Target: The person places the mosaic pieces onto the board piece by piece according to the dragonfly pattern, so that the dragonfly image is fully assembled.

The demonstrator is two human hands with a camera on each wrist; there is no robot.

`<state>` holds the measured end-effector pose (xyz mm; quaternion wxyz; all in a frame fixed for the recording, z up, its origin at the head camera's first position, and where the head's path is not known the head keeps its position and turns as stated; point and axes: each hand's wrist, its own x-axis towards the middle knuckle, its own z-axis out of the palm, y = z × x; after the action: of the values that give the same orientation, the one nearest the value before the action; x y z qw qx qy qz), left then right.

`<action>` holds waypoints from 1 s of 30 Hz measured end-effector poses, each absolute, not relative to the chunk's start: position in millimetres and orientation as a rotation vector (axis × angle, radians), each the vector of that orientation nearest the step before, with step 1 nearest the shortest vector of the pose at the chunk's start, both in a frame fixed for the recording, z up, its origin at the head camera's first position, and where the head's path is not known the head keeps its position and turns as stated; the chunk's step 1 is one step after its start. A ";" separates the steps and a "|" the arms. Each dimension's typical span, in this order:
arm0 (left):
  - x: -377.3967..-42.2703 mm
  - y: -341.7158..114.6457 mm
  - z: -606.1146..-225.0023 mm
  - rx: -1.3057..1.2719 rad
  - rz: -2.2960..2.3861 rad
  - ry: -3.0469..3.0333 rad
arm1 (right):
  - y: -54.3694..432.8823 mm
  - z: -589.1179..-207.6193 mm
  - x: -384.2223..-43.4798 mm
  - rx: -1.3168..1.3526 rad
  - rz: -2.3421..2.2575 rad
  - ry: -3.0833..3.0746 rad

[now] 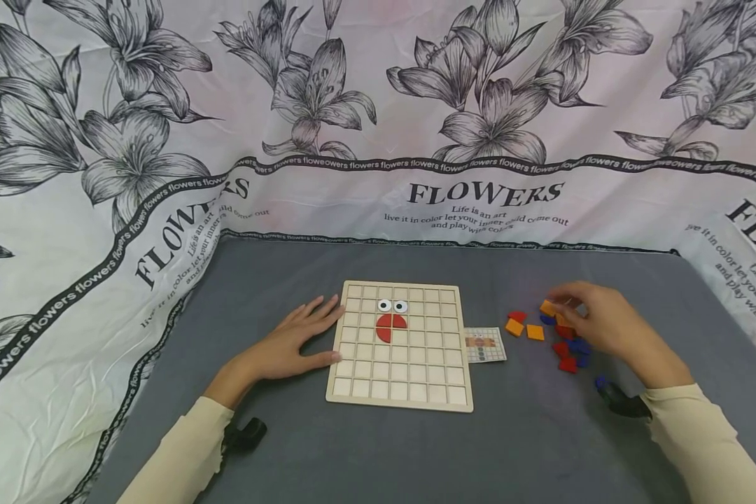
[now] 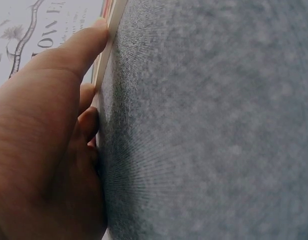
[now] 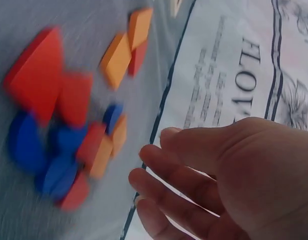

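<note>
A pale wooden grid board [image 1: 360, 388] lies on the grey table, bearing two round eye pieces [image 1: 385, 306] and three red quarter-circle pieces [image 1: 400, 320] below them. My left hand [image 1: 290, 339] rests at its left edge, fingers spread, with the thumb and fingertips touching the frame; the left wrist view shows the thumb [image 2: 88, 45] against the board's side. Over the pile of loose pieces hovers my right hand [image 1: 595, 318], fingers loosely bent. In the right wrist view, no piece shows between the fingers, and red [image 3: 38, 75], orange [image 3: 116, 60] and blue [image 3: 26, 140] pieces lie beyond the fingertips.
A small picture card [image 1: 486, 345] lies against the board's right edge. Two orange squares [image 1: 535, 332] sit between the card and the pile. White flower-printed cloth [image 1: 353, 203] hangs behind the table and on both sides.
</note>
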<state>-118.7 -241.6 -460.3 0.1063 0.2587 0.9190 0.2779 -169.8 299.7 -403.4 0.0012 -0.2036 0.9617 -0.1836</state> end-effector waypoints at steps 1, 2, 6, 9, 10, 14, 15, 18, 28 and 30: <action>-118.4 -241.6 -460.2 0.761 0.820 2.706 | 305.0 -403.5 -168.3 -0.647 -0.558 3.027; -118.3 -241.6 -460.1 0.761 0.821 2.704 | 310.2 -403.5 -167.0 -0.646 -0.544 3.027; -119.2 -241.0 -460.6 0.774 0.820 2.711 | 328.9 -403.5 -163.7 -0.616 -0.500 2.999; -119.7 -241.3 -461.0 0.784 0.826 2.713 | 337.9 -405.6 -163.5 -0.582 -0.463 2.965; -119.7 -241.5 -461.0 0.784 0.830 2.713 | 339.9 -406.8 -163.4 -0.574 -0.452 2.954; -118.9 -241.9 -461.2 0.780 0.833 2.712 | 344.0 -411.8 -161.1 -0.592 -0.425 2.945; -118.8 -241.8 -461.3 0.779 0.831 2.713 | 344.8 -412.8 -159.9 -0.604 -0.420 2.952; -118.4 -241.6 -461.2 0.772 0.835 2.708 | 346.4 -414.9 -156.5 -0.667 -0.384 2.982; -118.4 -242.1 -460.6 0.761 0.831 2.705 | 348.5 -417.8 -158.0 -0.775 -0.258 3.002; -117.7 -243.0 -461.6 0.763 0.827 2.707 | 347.5 -419.1 -158.2 -0.766 -0.270 2.996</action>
<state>-117.7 -243.0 -461.6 0.1048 0.2587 0.9183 0.2807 -158.2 347.5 -419.1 0.0189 -0.2467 0.9650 -0.0868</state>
